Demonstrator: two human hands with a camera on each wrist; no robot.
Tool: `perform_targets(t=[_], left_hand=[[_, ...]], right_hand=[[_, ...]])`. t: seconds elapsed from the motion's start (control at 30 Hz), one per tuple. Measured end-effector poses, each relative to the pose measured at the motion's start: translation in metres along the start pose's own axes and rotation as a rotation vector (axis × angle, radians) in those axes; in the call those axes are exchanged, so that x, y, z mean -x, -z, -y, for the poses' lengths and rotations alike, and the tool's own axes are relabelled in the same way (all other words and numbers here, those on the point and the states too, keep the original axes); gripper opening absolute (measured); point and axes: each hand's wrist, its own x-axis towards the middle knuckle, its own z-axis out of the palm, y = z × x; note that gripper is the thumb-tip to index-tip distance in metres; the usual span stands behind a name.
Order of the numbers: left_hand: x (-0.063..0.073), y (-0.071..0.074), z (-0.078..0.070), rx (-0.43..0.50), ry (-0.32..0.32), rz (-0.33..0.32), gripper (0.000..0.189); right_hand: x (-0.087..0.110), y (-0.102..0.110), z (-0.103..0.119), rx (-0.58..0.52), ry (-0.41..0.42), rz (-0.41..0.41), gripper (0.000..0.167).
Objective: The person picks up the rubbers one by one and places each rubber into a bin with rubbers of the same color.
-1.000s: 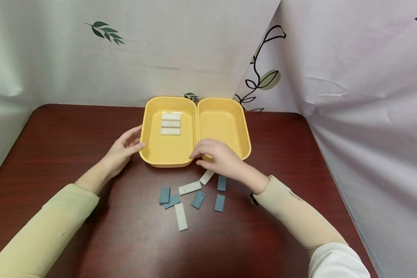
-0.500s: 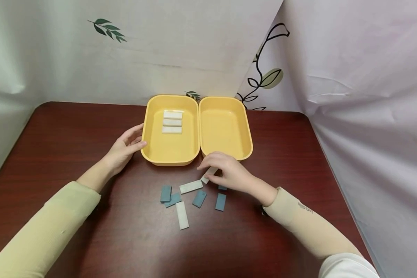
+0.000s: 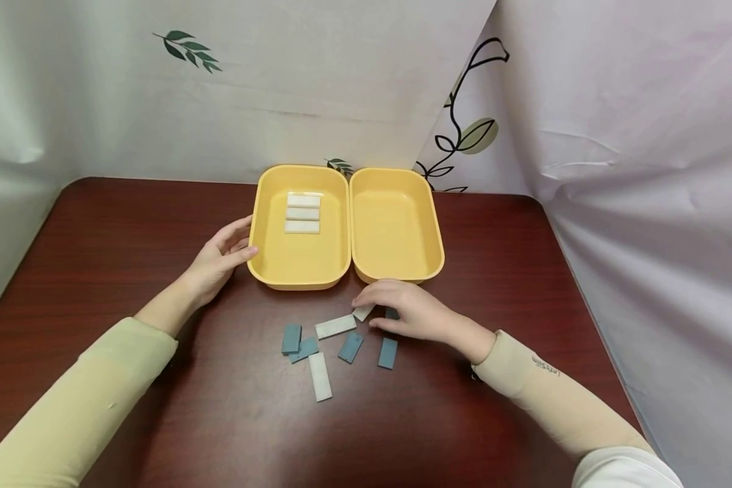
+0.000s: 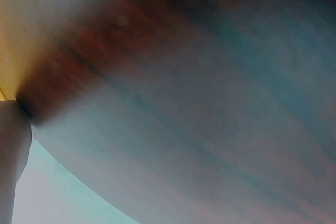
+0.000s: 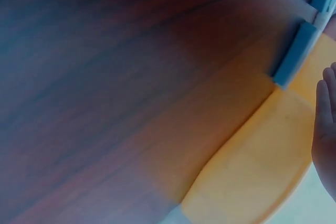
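Two yellow trays stand side by side; the left tray (image 3: 305,261) contains three white rectangular blocks (image 3: 302,214) in a neat column. At that tray's left side, my left hand (image 3: 216,264) holds the wall, thumb at the rim and fingers along the outside. My right hand (image 3: 411,312) is low over the table in front of the right tray (image 3: 396,227), thumb and fingers apart around a white block (image 3: 362,312) partly hidden beneath them. Its palm partly covers a blue-grey block (image 3: 392,313). The left wrist view is mostly blurred.
On the dark red table (image 3: 219,413) lie two more white blocks, one slanted (image 3: 335,327) and one lengthwise (image 3: 320,377). Several blue-grey blocks (image 3: 387,354) are scattered around them, two overlapping at the left (image 3: 291,339). A pale leaf-printed curtain (image 3: 341,81) rises behind.
My right hand has come down from the inner rims of the trays toward the front right, reaching the white block. The left hand keeps its hold on the left tray.
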Motion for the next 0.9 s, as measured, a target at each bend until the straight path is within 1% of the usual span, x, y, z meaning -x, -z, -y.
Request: perform_targets(t=[0.17,0.27,0.4,0.6,0.9], left_hand=[[0.0,0.0,0.0,0.005,0.001,0.004,0.068],[0.0,0.0,0.0,0.007,0.002,0.001,0.068],[0.0,0.0,0.0,0.006,0.005,-0.001,0.068],[0.0,0.0,-0.001,0.004,0.011,-0.003,0.069],[0.0,-0.001,-0.001,0.001,0.013,-0.004,0.069]], right_hand=[[0.001,-0.003,-0.004,-0.009,-0.008,0.053,0.035],[0.0,-0.005,-0.006,-0.003,-0.007,0.071,0.035],[-0.002,-0.004,-0.008,0.029,0.006,0.096,0.037],[-0.005,-0.004,-0.011,0.075,0.014,0.156,0.037],[-0.005,-0.007,-0.014,0.17,0.019,0.178,0.034]])
